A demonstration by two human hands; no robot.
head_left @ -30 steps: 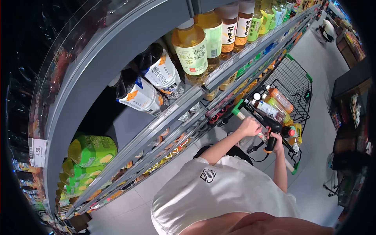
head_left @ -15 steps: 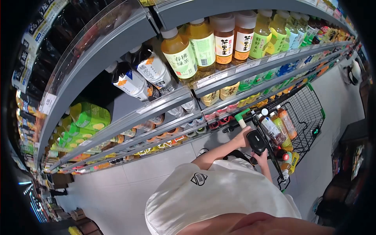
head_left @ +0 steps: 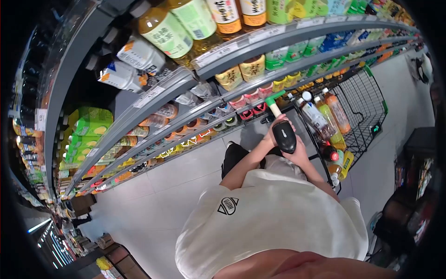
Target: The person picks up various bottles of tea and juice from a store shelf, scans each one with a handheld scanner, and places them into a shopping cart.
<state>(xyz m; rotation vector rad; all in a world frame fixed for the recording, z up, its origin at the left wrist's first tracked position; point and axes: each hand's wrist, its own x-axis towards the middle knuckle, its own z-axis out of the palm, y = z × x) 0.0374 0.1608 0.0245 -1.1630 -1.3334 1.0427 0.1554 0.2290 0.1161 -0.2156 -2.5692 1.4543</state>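
My left hand (head_left: pixel 275 132) is closed around the pale, green-ended handle (head_left: pixel 277 109) of a shopping cart (head_left: pixel 382 103). My right hand (head_left: pixel 298 149) is closed lower along the same handle line, its grip partly hidden. Between the hands, a glossy black rounded device (head_left: pixel 284 137) with a small pale mark covers part of the handle. Inside the wire cart lie several drink bottles: a dark one with a white label (head_left: pixel 316 117), a yellow-green one (head_left: pixel 331 122), an orange one (head_left: pixel 337 111) and a red-capped one (head_left: pixel 331 153). A yellow pack (head_left: pixel 346 164) lies near them.
Long drink shelves (head_left: pixel 251 52) curve along the left and top, carrying green-tea bottles (head_left: pixel 167 35), white-labelled bottles (head_left: pixel 139 52) and green wrapped packs (head_left: pixel 90 130). Grey tiled floor (head_left: pixel 153 195) lies below. Dark display stands (head_left: pixel 413 149) are at the right.
My hands, the handle and the black device have shifted left and upward in view. The shelf bottles also sit farther up and left, while the cart's far end has barely moved.
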